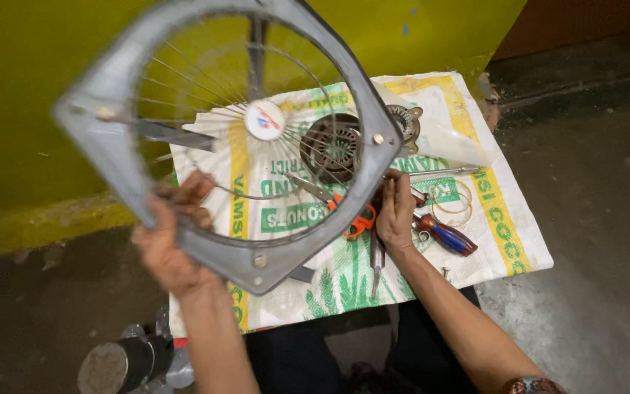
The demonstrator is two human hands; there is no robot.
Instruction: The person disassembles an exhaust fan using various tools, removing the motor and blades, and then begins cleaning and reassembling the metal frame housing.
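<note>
My left hand grips the lower left edge of a grey square fan frame with a round wire guard and a white centre disc. My right hand holds the frame's right edge. Both hands lift the frame, tilted, above a printed white sack spread on the floor. Under the guard a round dark motor part lies on the sack. The frame looks blurred from motion.
On the sack lie orange-handled scissors, a red-and-blue-handled screwdriver, a thin metal rod, wire rings and another round metal part. A yellow-green wall stands behind. A dark cylinder sits at lower left.
</note>
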